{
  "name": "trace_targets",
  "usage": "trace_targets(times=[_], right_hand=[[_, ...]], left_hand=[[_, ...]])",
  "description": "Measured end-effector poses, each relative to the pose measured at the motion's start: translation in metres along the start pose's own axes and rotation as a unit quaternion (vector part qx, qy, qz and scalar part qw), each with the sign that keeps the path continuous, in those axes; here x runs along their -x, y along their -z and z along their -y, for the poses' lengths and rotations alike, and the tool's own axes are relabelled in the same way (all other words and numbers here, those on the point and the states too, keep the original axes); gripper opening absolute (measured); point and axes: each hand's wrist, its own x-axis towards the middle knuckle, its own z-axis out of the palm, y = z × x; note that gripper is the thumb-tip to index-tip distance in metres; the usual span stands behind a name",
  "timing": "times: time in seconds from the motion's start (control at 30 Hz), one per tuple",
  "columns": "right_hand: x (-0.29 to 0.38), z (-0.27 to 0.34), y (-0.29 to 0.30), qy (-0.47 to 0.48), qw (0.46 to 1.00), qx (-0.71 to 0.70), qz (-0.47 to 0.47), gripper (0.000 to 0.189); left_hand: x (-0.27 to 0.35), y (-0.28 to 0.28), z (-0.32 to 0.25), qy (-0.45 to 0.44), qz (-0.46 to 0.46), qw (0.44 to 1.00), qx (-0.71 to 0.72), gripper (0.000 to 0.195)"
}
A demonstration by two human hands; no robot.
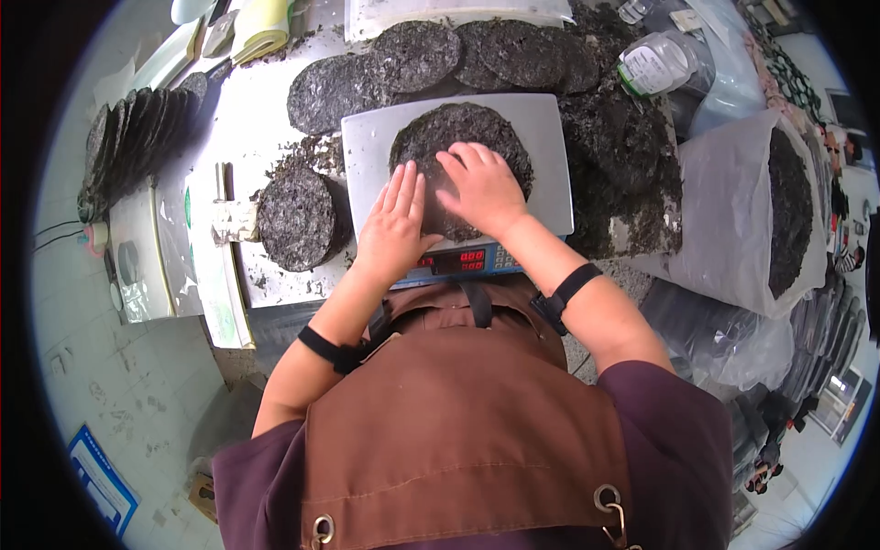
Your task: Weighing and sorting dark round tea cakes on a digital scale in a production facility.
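Observation:
A round cake of dried seaweed (460, 124) lies on the pale plate of a digital scale (368, 144) with a lit red display. My left hand (397, 223) rests flat at the cake's left edge, fingers together and pointing away from me. On the cake's middle and right part lies my right hand (481, 185), its fingers bent and spread, touching the surface. Neither hand is closed around anything. Beside the scale on the left stands a thick stack of round seaweed cakes (297, 218). The palms' undersides are hidden.
More seaweed discs (416, 55) lie overlapping behind the scale. A clear plastic jar (656, 65) leans at the back right, near loose seaweed (612, 144). A large plastic bag (722, 206) holding seaweed cakes stands at right. A row of discs (137, 137) leans at far left.

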Motion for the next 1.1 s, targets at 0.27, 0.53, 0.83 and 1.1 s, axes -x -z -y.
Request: trace_targets(times=[0.27,0.53,0.83,1.1], right_hand=[[0.000,-0.003,-0.005,0.028,0.997,-0.019,0.063,0.028],[-0.020,0.010,-0.013,0.064,0.996,0.033,-0.052,0.061],[-0.022,0.005,-0.019,0.088,0.995,-0.027,0.044,0.040],[-0.025,-0.016,0.011,-0.128,0.927,-0.301,-0.182,0.008]], left_hand=[[0.000,0.003,-0.001,0.015,0.005,1.000,0.010,0.097],[0.002,0.004,0.002,0.047,-0.057,0.986,0.149,0.114],[-0.001,0.002,-0.002,0.069,-0.056,0.987,0.135,0.115],[-0.002,0.005,0.001,0.047,-0.050,0.991,0.118,0.110]])
